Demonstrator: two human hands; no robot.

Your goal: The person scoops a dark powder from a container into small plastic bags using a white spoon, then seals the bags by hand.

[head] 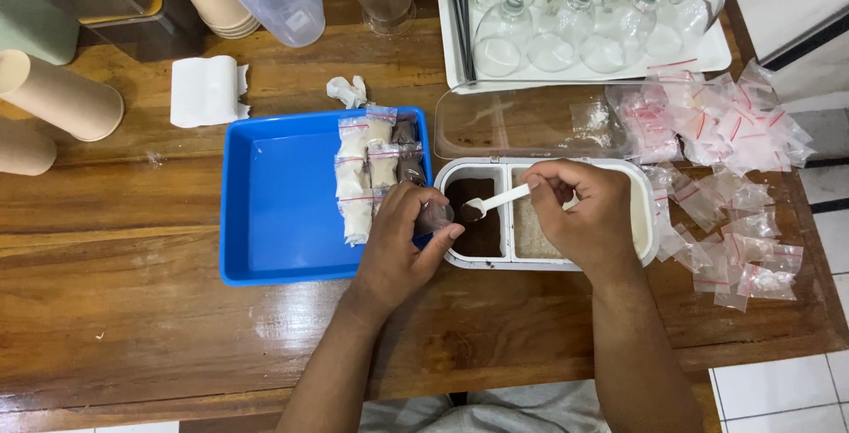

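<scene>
Glossy wooden table: a small clear plastic bag is pinched in the left hand beside the divided white container; a white plastic spoon of dark powder is gripped by the right hand at the bag's mouth.

The counter is showing varnished brown wood, glossy where light is striking it. The tray is looking like smooth, shiny blue plastic. The white spoon and the white box are appearing as matt plastic, the box lid as clear plastic. Thin, crinkly clear plastic is making up the little bags. The glasses are gleaming. The paper roll is looking soft and matt.
</scene>
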